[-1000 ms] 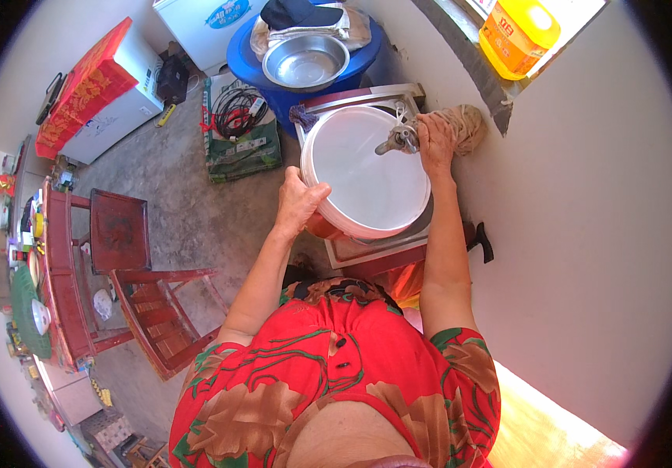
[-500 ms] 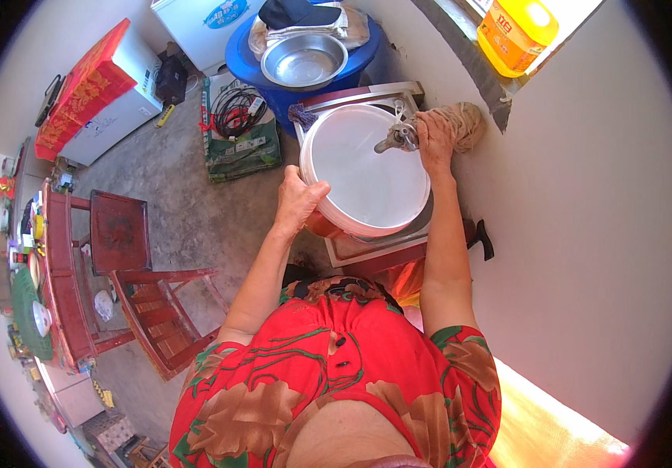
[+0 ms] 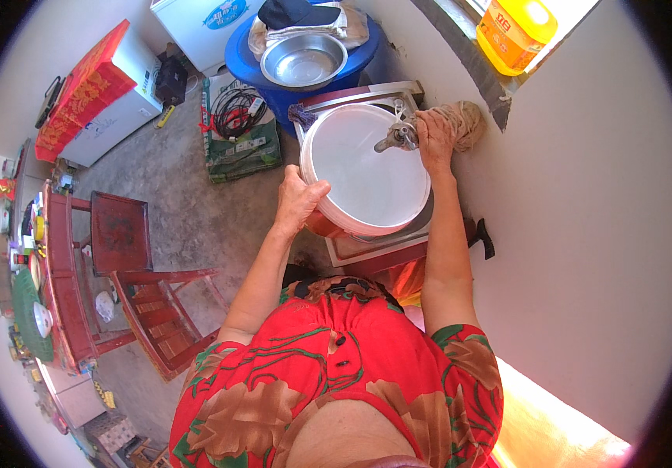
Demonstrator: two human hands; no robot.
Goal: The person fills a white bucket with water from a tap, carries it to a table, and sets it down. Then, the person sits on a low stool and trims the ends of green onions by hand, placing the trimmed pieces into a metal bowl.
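Observation:
A round white bucket [image 3: 369, 175] stands under a metal faucet [image 3: 401, 136] on a sink [image 3: 352, 251] against the wall. My left hand [image 3: 302, 196] grips the bucket's left rim, thumb over the edge and fingers round the outside. Above the bucket's right side, my right hand [image 3: 435, 139] is closed on the faucet, whose base is wrapped in beige cloth [image 3: 467, 129]. The spout points over the bucket's mouth. Whether water is running, I cannot tell.
Behind the sink stands a blue tub [image 3: 273, 97] with a metal basin [image 3: 305, 61] and a dark cap [image 3: 298, 13] on top. A coiled black cable [image 3: 234, 111] lies on a green sack [image 3: 254, 156]. A wooden chair [image 3: 160, 320] is at left.

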